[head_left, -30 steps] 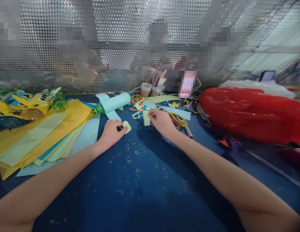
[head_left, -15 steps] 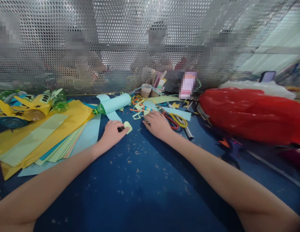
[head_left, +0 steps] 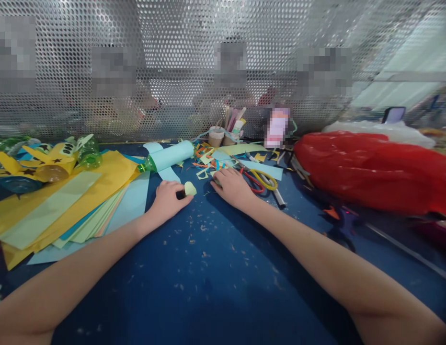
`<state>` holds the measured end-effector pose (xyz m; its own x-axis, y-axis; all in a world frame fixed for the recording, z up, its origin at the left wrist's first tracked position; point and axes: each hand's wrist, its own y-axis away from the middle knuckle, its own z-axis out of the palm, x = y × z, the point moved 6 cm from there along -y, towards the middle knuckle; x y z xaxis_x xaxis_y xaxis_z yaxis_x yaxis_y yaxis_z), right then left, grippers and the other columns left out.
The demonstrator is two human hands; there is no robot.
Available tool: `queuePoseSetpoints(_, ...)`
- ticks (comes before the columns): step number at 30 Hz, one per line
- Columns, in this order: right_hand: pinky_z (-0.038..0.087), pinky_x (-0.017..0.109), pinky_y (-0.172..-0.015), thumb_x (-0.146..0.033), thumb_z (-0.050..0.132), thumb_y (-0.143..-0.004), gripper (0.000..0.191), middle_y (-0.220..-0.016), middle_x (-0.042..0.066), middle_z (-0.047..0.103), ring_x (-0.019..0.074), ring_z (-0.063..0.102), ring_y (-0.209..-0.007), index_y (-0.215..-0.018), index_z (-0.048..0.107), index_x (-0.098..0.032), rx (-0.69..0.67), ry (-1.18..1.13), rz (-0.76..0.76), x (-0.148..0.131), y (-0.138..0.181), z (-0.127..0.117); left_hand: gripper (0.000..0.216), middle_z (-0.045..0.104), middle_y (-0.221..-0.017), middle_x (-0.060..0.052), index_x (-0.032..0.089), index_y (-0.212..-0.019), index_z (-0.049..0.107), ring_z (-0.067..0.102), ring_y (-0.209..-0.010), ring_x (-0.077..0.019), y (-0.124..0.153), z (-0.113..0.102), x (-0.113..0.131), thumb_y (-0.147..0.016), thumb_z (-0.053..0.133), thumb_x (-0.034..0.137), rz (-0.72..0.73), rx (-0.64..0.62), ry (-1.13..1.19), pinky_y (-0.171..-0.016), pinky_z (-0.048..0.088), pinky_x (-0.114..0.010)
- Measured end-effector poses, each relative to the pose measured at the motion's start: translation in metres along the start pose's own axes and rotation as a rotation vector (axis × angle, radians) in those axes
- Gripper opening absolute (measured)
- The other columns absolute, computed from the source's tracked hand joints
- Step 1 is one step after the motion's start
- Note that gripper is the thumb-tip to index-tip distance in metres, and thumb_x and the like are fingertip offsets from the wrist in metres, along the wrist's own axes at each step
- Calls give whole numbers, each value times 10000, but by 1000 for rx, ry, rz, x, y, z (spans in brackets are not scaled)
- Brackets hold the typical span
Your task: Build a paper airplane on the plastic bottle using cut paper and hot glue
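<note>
My left hand (head_left: 169, 197) pinches a small rounded piece of pale green paper (head_left: 189, 189) between thumb and fingers, just above the blue table. To its right, my right hand (head_left: 232, 188) is curled low beside a heap of paper scraps (head_left: 208, 160); a bit of something pale shows by its thumb, too small to make out. Behind my left hand lies a green plastic bottle (head_left: 148, 165) wrapped in light blue paper (head_left: 172, 156), with flaps sticking out at its sides. Scissors with yellow (head_left: 265, 179) and red handles (head_left: 254, 184) lie close to my right hand.
Sheets of coloured paper (head_left: 111, 172) and yellow paper crafts (head_left: 61, 158) cover the left side. Small pots (head_left: 216, 138) with sticks stand against the perforated metal screen (head_left: 179, 96). A marker (head_left: 279, 197) and a red plastic bag (head_left: 366, 167) are on the right.
My right hand has shifted very slightly to the left. The pale green paper in my left hand has tilted a little; otherwise things lie as before.
</note>
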<state>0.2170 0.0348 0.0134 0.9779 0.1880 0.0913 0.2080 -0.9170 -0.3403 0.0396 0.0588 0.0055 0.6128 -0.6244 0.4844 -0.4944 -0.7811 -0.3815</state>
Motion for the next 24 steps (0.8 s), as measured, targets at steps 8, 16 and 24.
queuePoseSetpoints(8, 285, 444, -1072, -350, 304, -969, 480, -1398, 123, 481, 267, 392, -1300, -1375, 440, -132, 78, -53, 35, 4, -18, 2, 280, 589, -675, -21, 191, -589, 561, 497, -728, -194, -4, 2, 0, -775, 578, 400, -66, -73, -81, -788, 385, -365)
queuePoseSetpoints(16, 318, 397, -1055, -159, 312, -934, 389, -1331, 153, 541, 240, 436, -1274, -1222, 570, -111, -134, -88, 74, 1, -107, 30, 277, 615, -700, -22, 187, -585, 555, 511, -744, -193, -4, -1, 2, -791, 559, 372, -102, -109, -79, -798, 386, -356)
queuePoseSetpoints(24, 455, 379, -865, -283, 440, -904, 285, -1095, 140, 661, 274, 540, -1115, -1099, 624, -185, -136, -127, 291, 19, -133, 39, 334, 613, -698, -19, 179, -550, 506, 509, -760, -190, -4, -1, 1, -825, 530, 367, -113, -91, -97, -794, 384, -345)
